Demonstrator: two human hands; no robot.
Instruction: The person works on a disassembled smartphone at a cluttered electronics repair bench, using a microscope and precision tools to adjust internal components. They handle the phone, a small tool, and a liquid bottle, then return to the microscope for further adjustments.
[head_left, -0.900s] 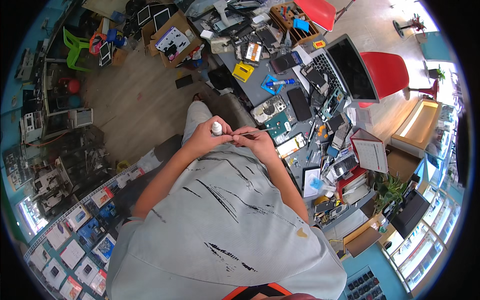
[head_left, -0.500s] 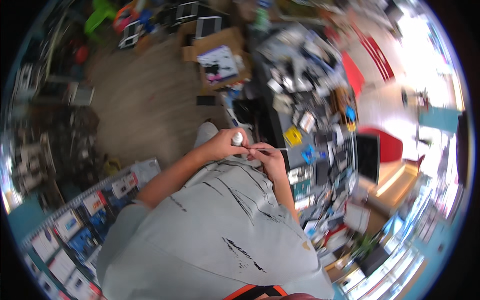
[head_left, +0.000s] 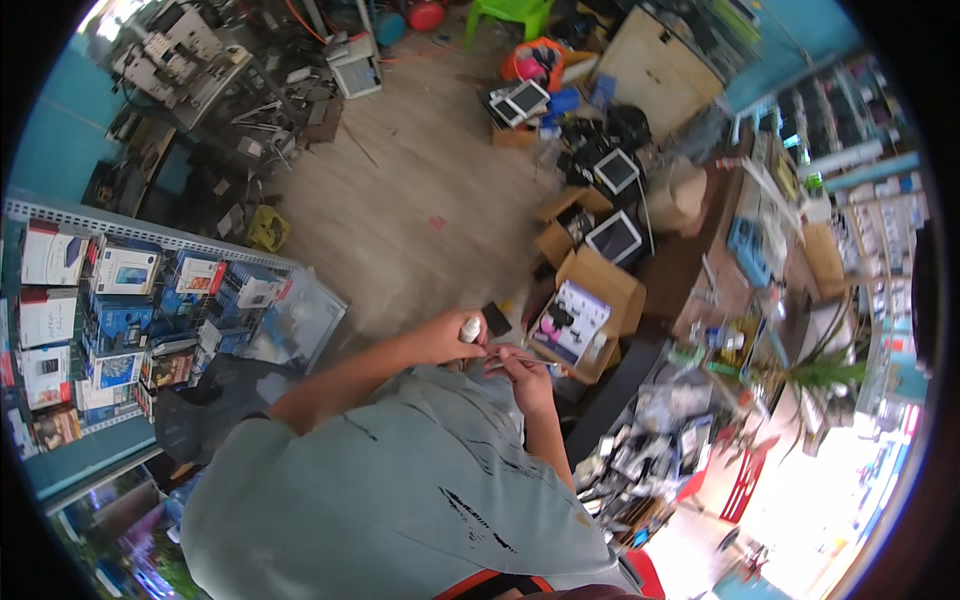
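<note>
Btl (head_left: pixel 470 329) is wht; shirt (head_left: pixel 400 490) is lt grey-grn w/ irreg blk streaks, neckband (head_left: pixel 490 583) org & blk. Floor (head_left: pixel 400 190) is grey-brn w/ streaky wood grain, plastic chair (head_left: pixel 510 14) bright grn, bag (head_left: pixel 533 62) org-red, crumpled item (head_left: pixel 267 229) yel, cardbd box (head_left: pixel 625 290) brn, sheet (head_left: pixel 572 322) in it wht & purple w/ blk shapes. Wall (head_left: pixel 60 125) is teal, tablets (head_left: pixel 615 172) have wht frames round dk grey screens, flat slab (head_left: pixel 496 319) is blk, racked pkgs (head_left: pixel 125 270) mix wht, blue & red, bin (head_left: pixel 672 195) is beige, plant (head_left: pixel 830 372) grn, slatted chair (head_left: pixel 742 487) red.
</note>
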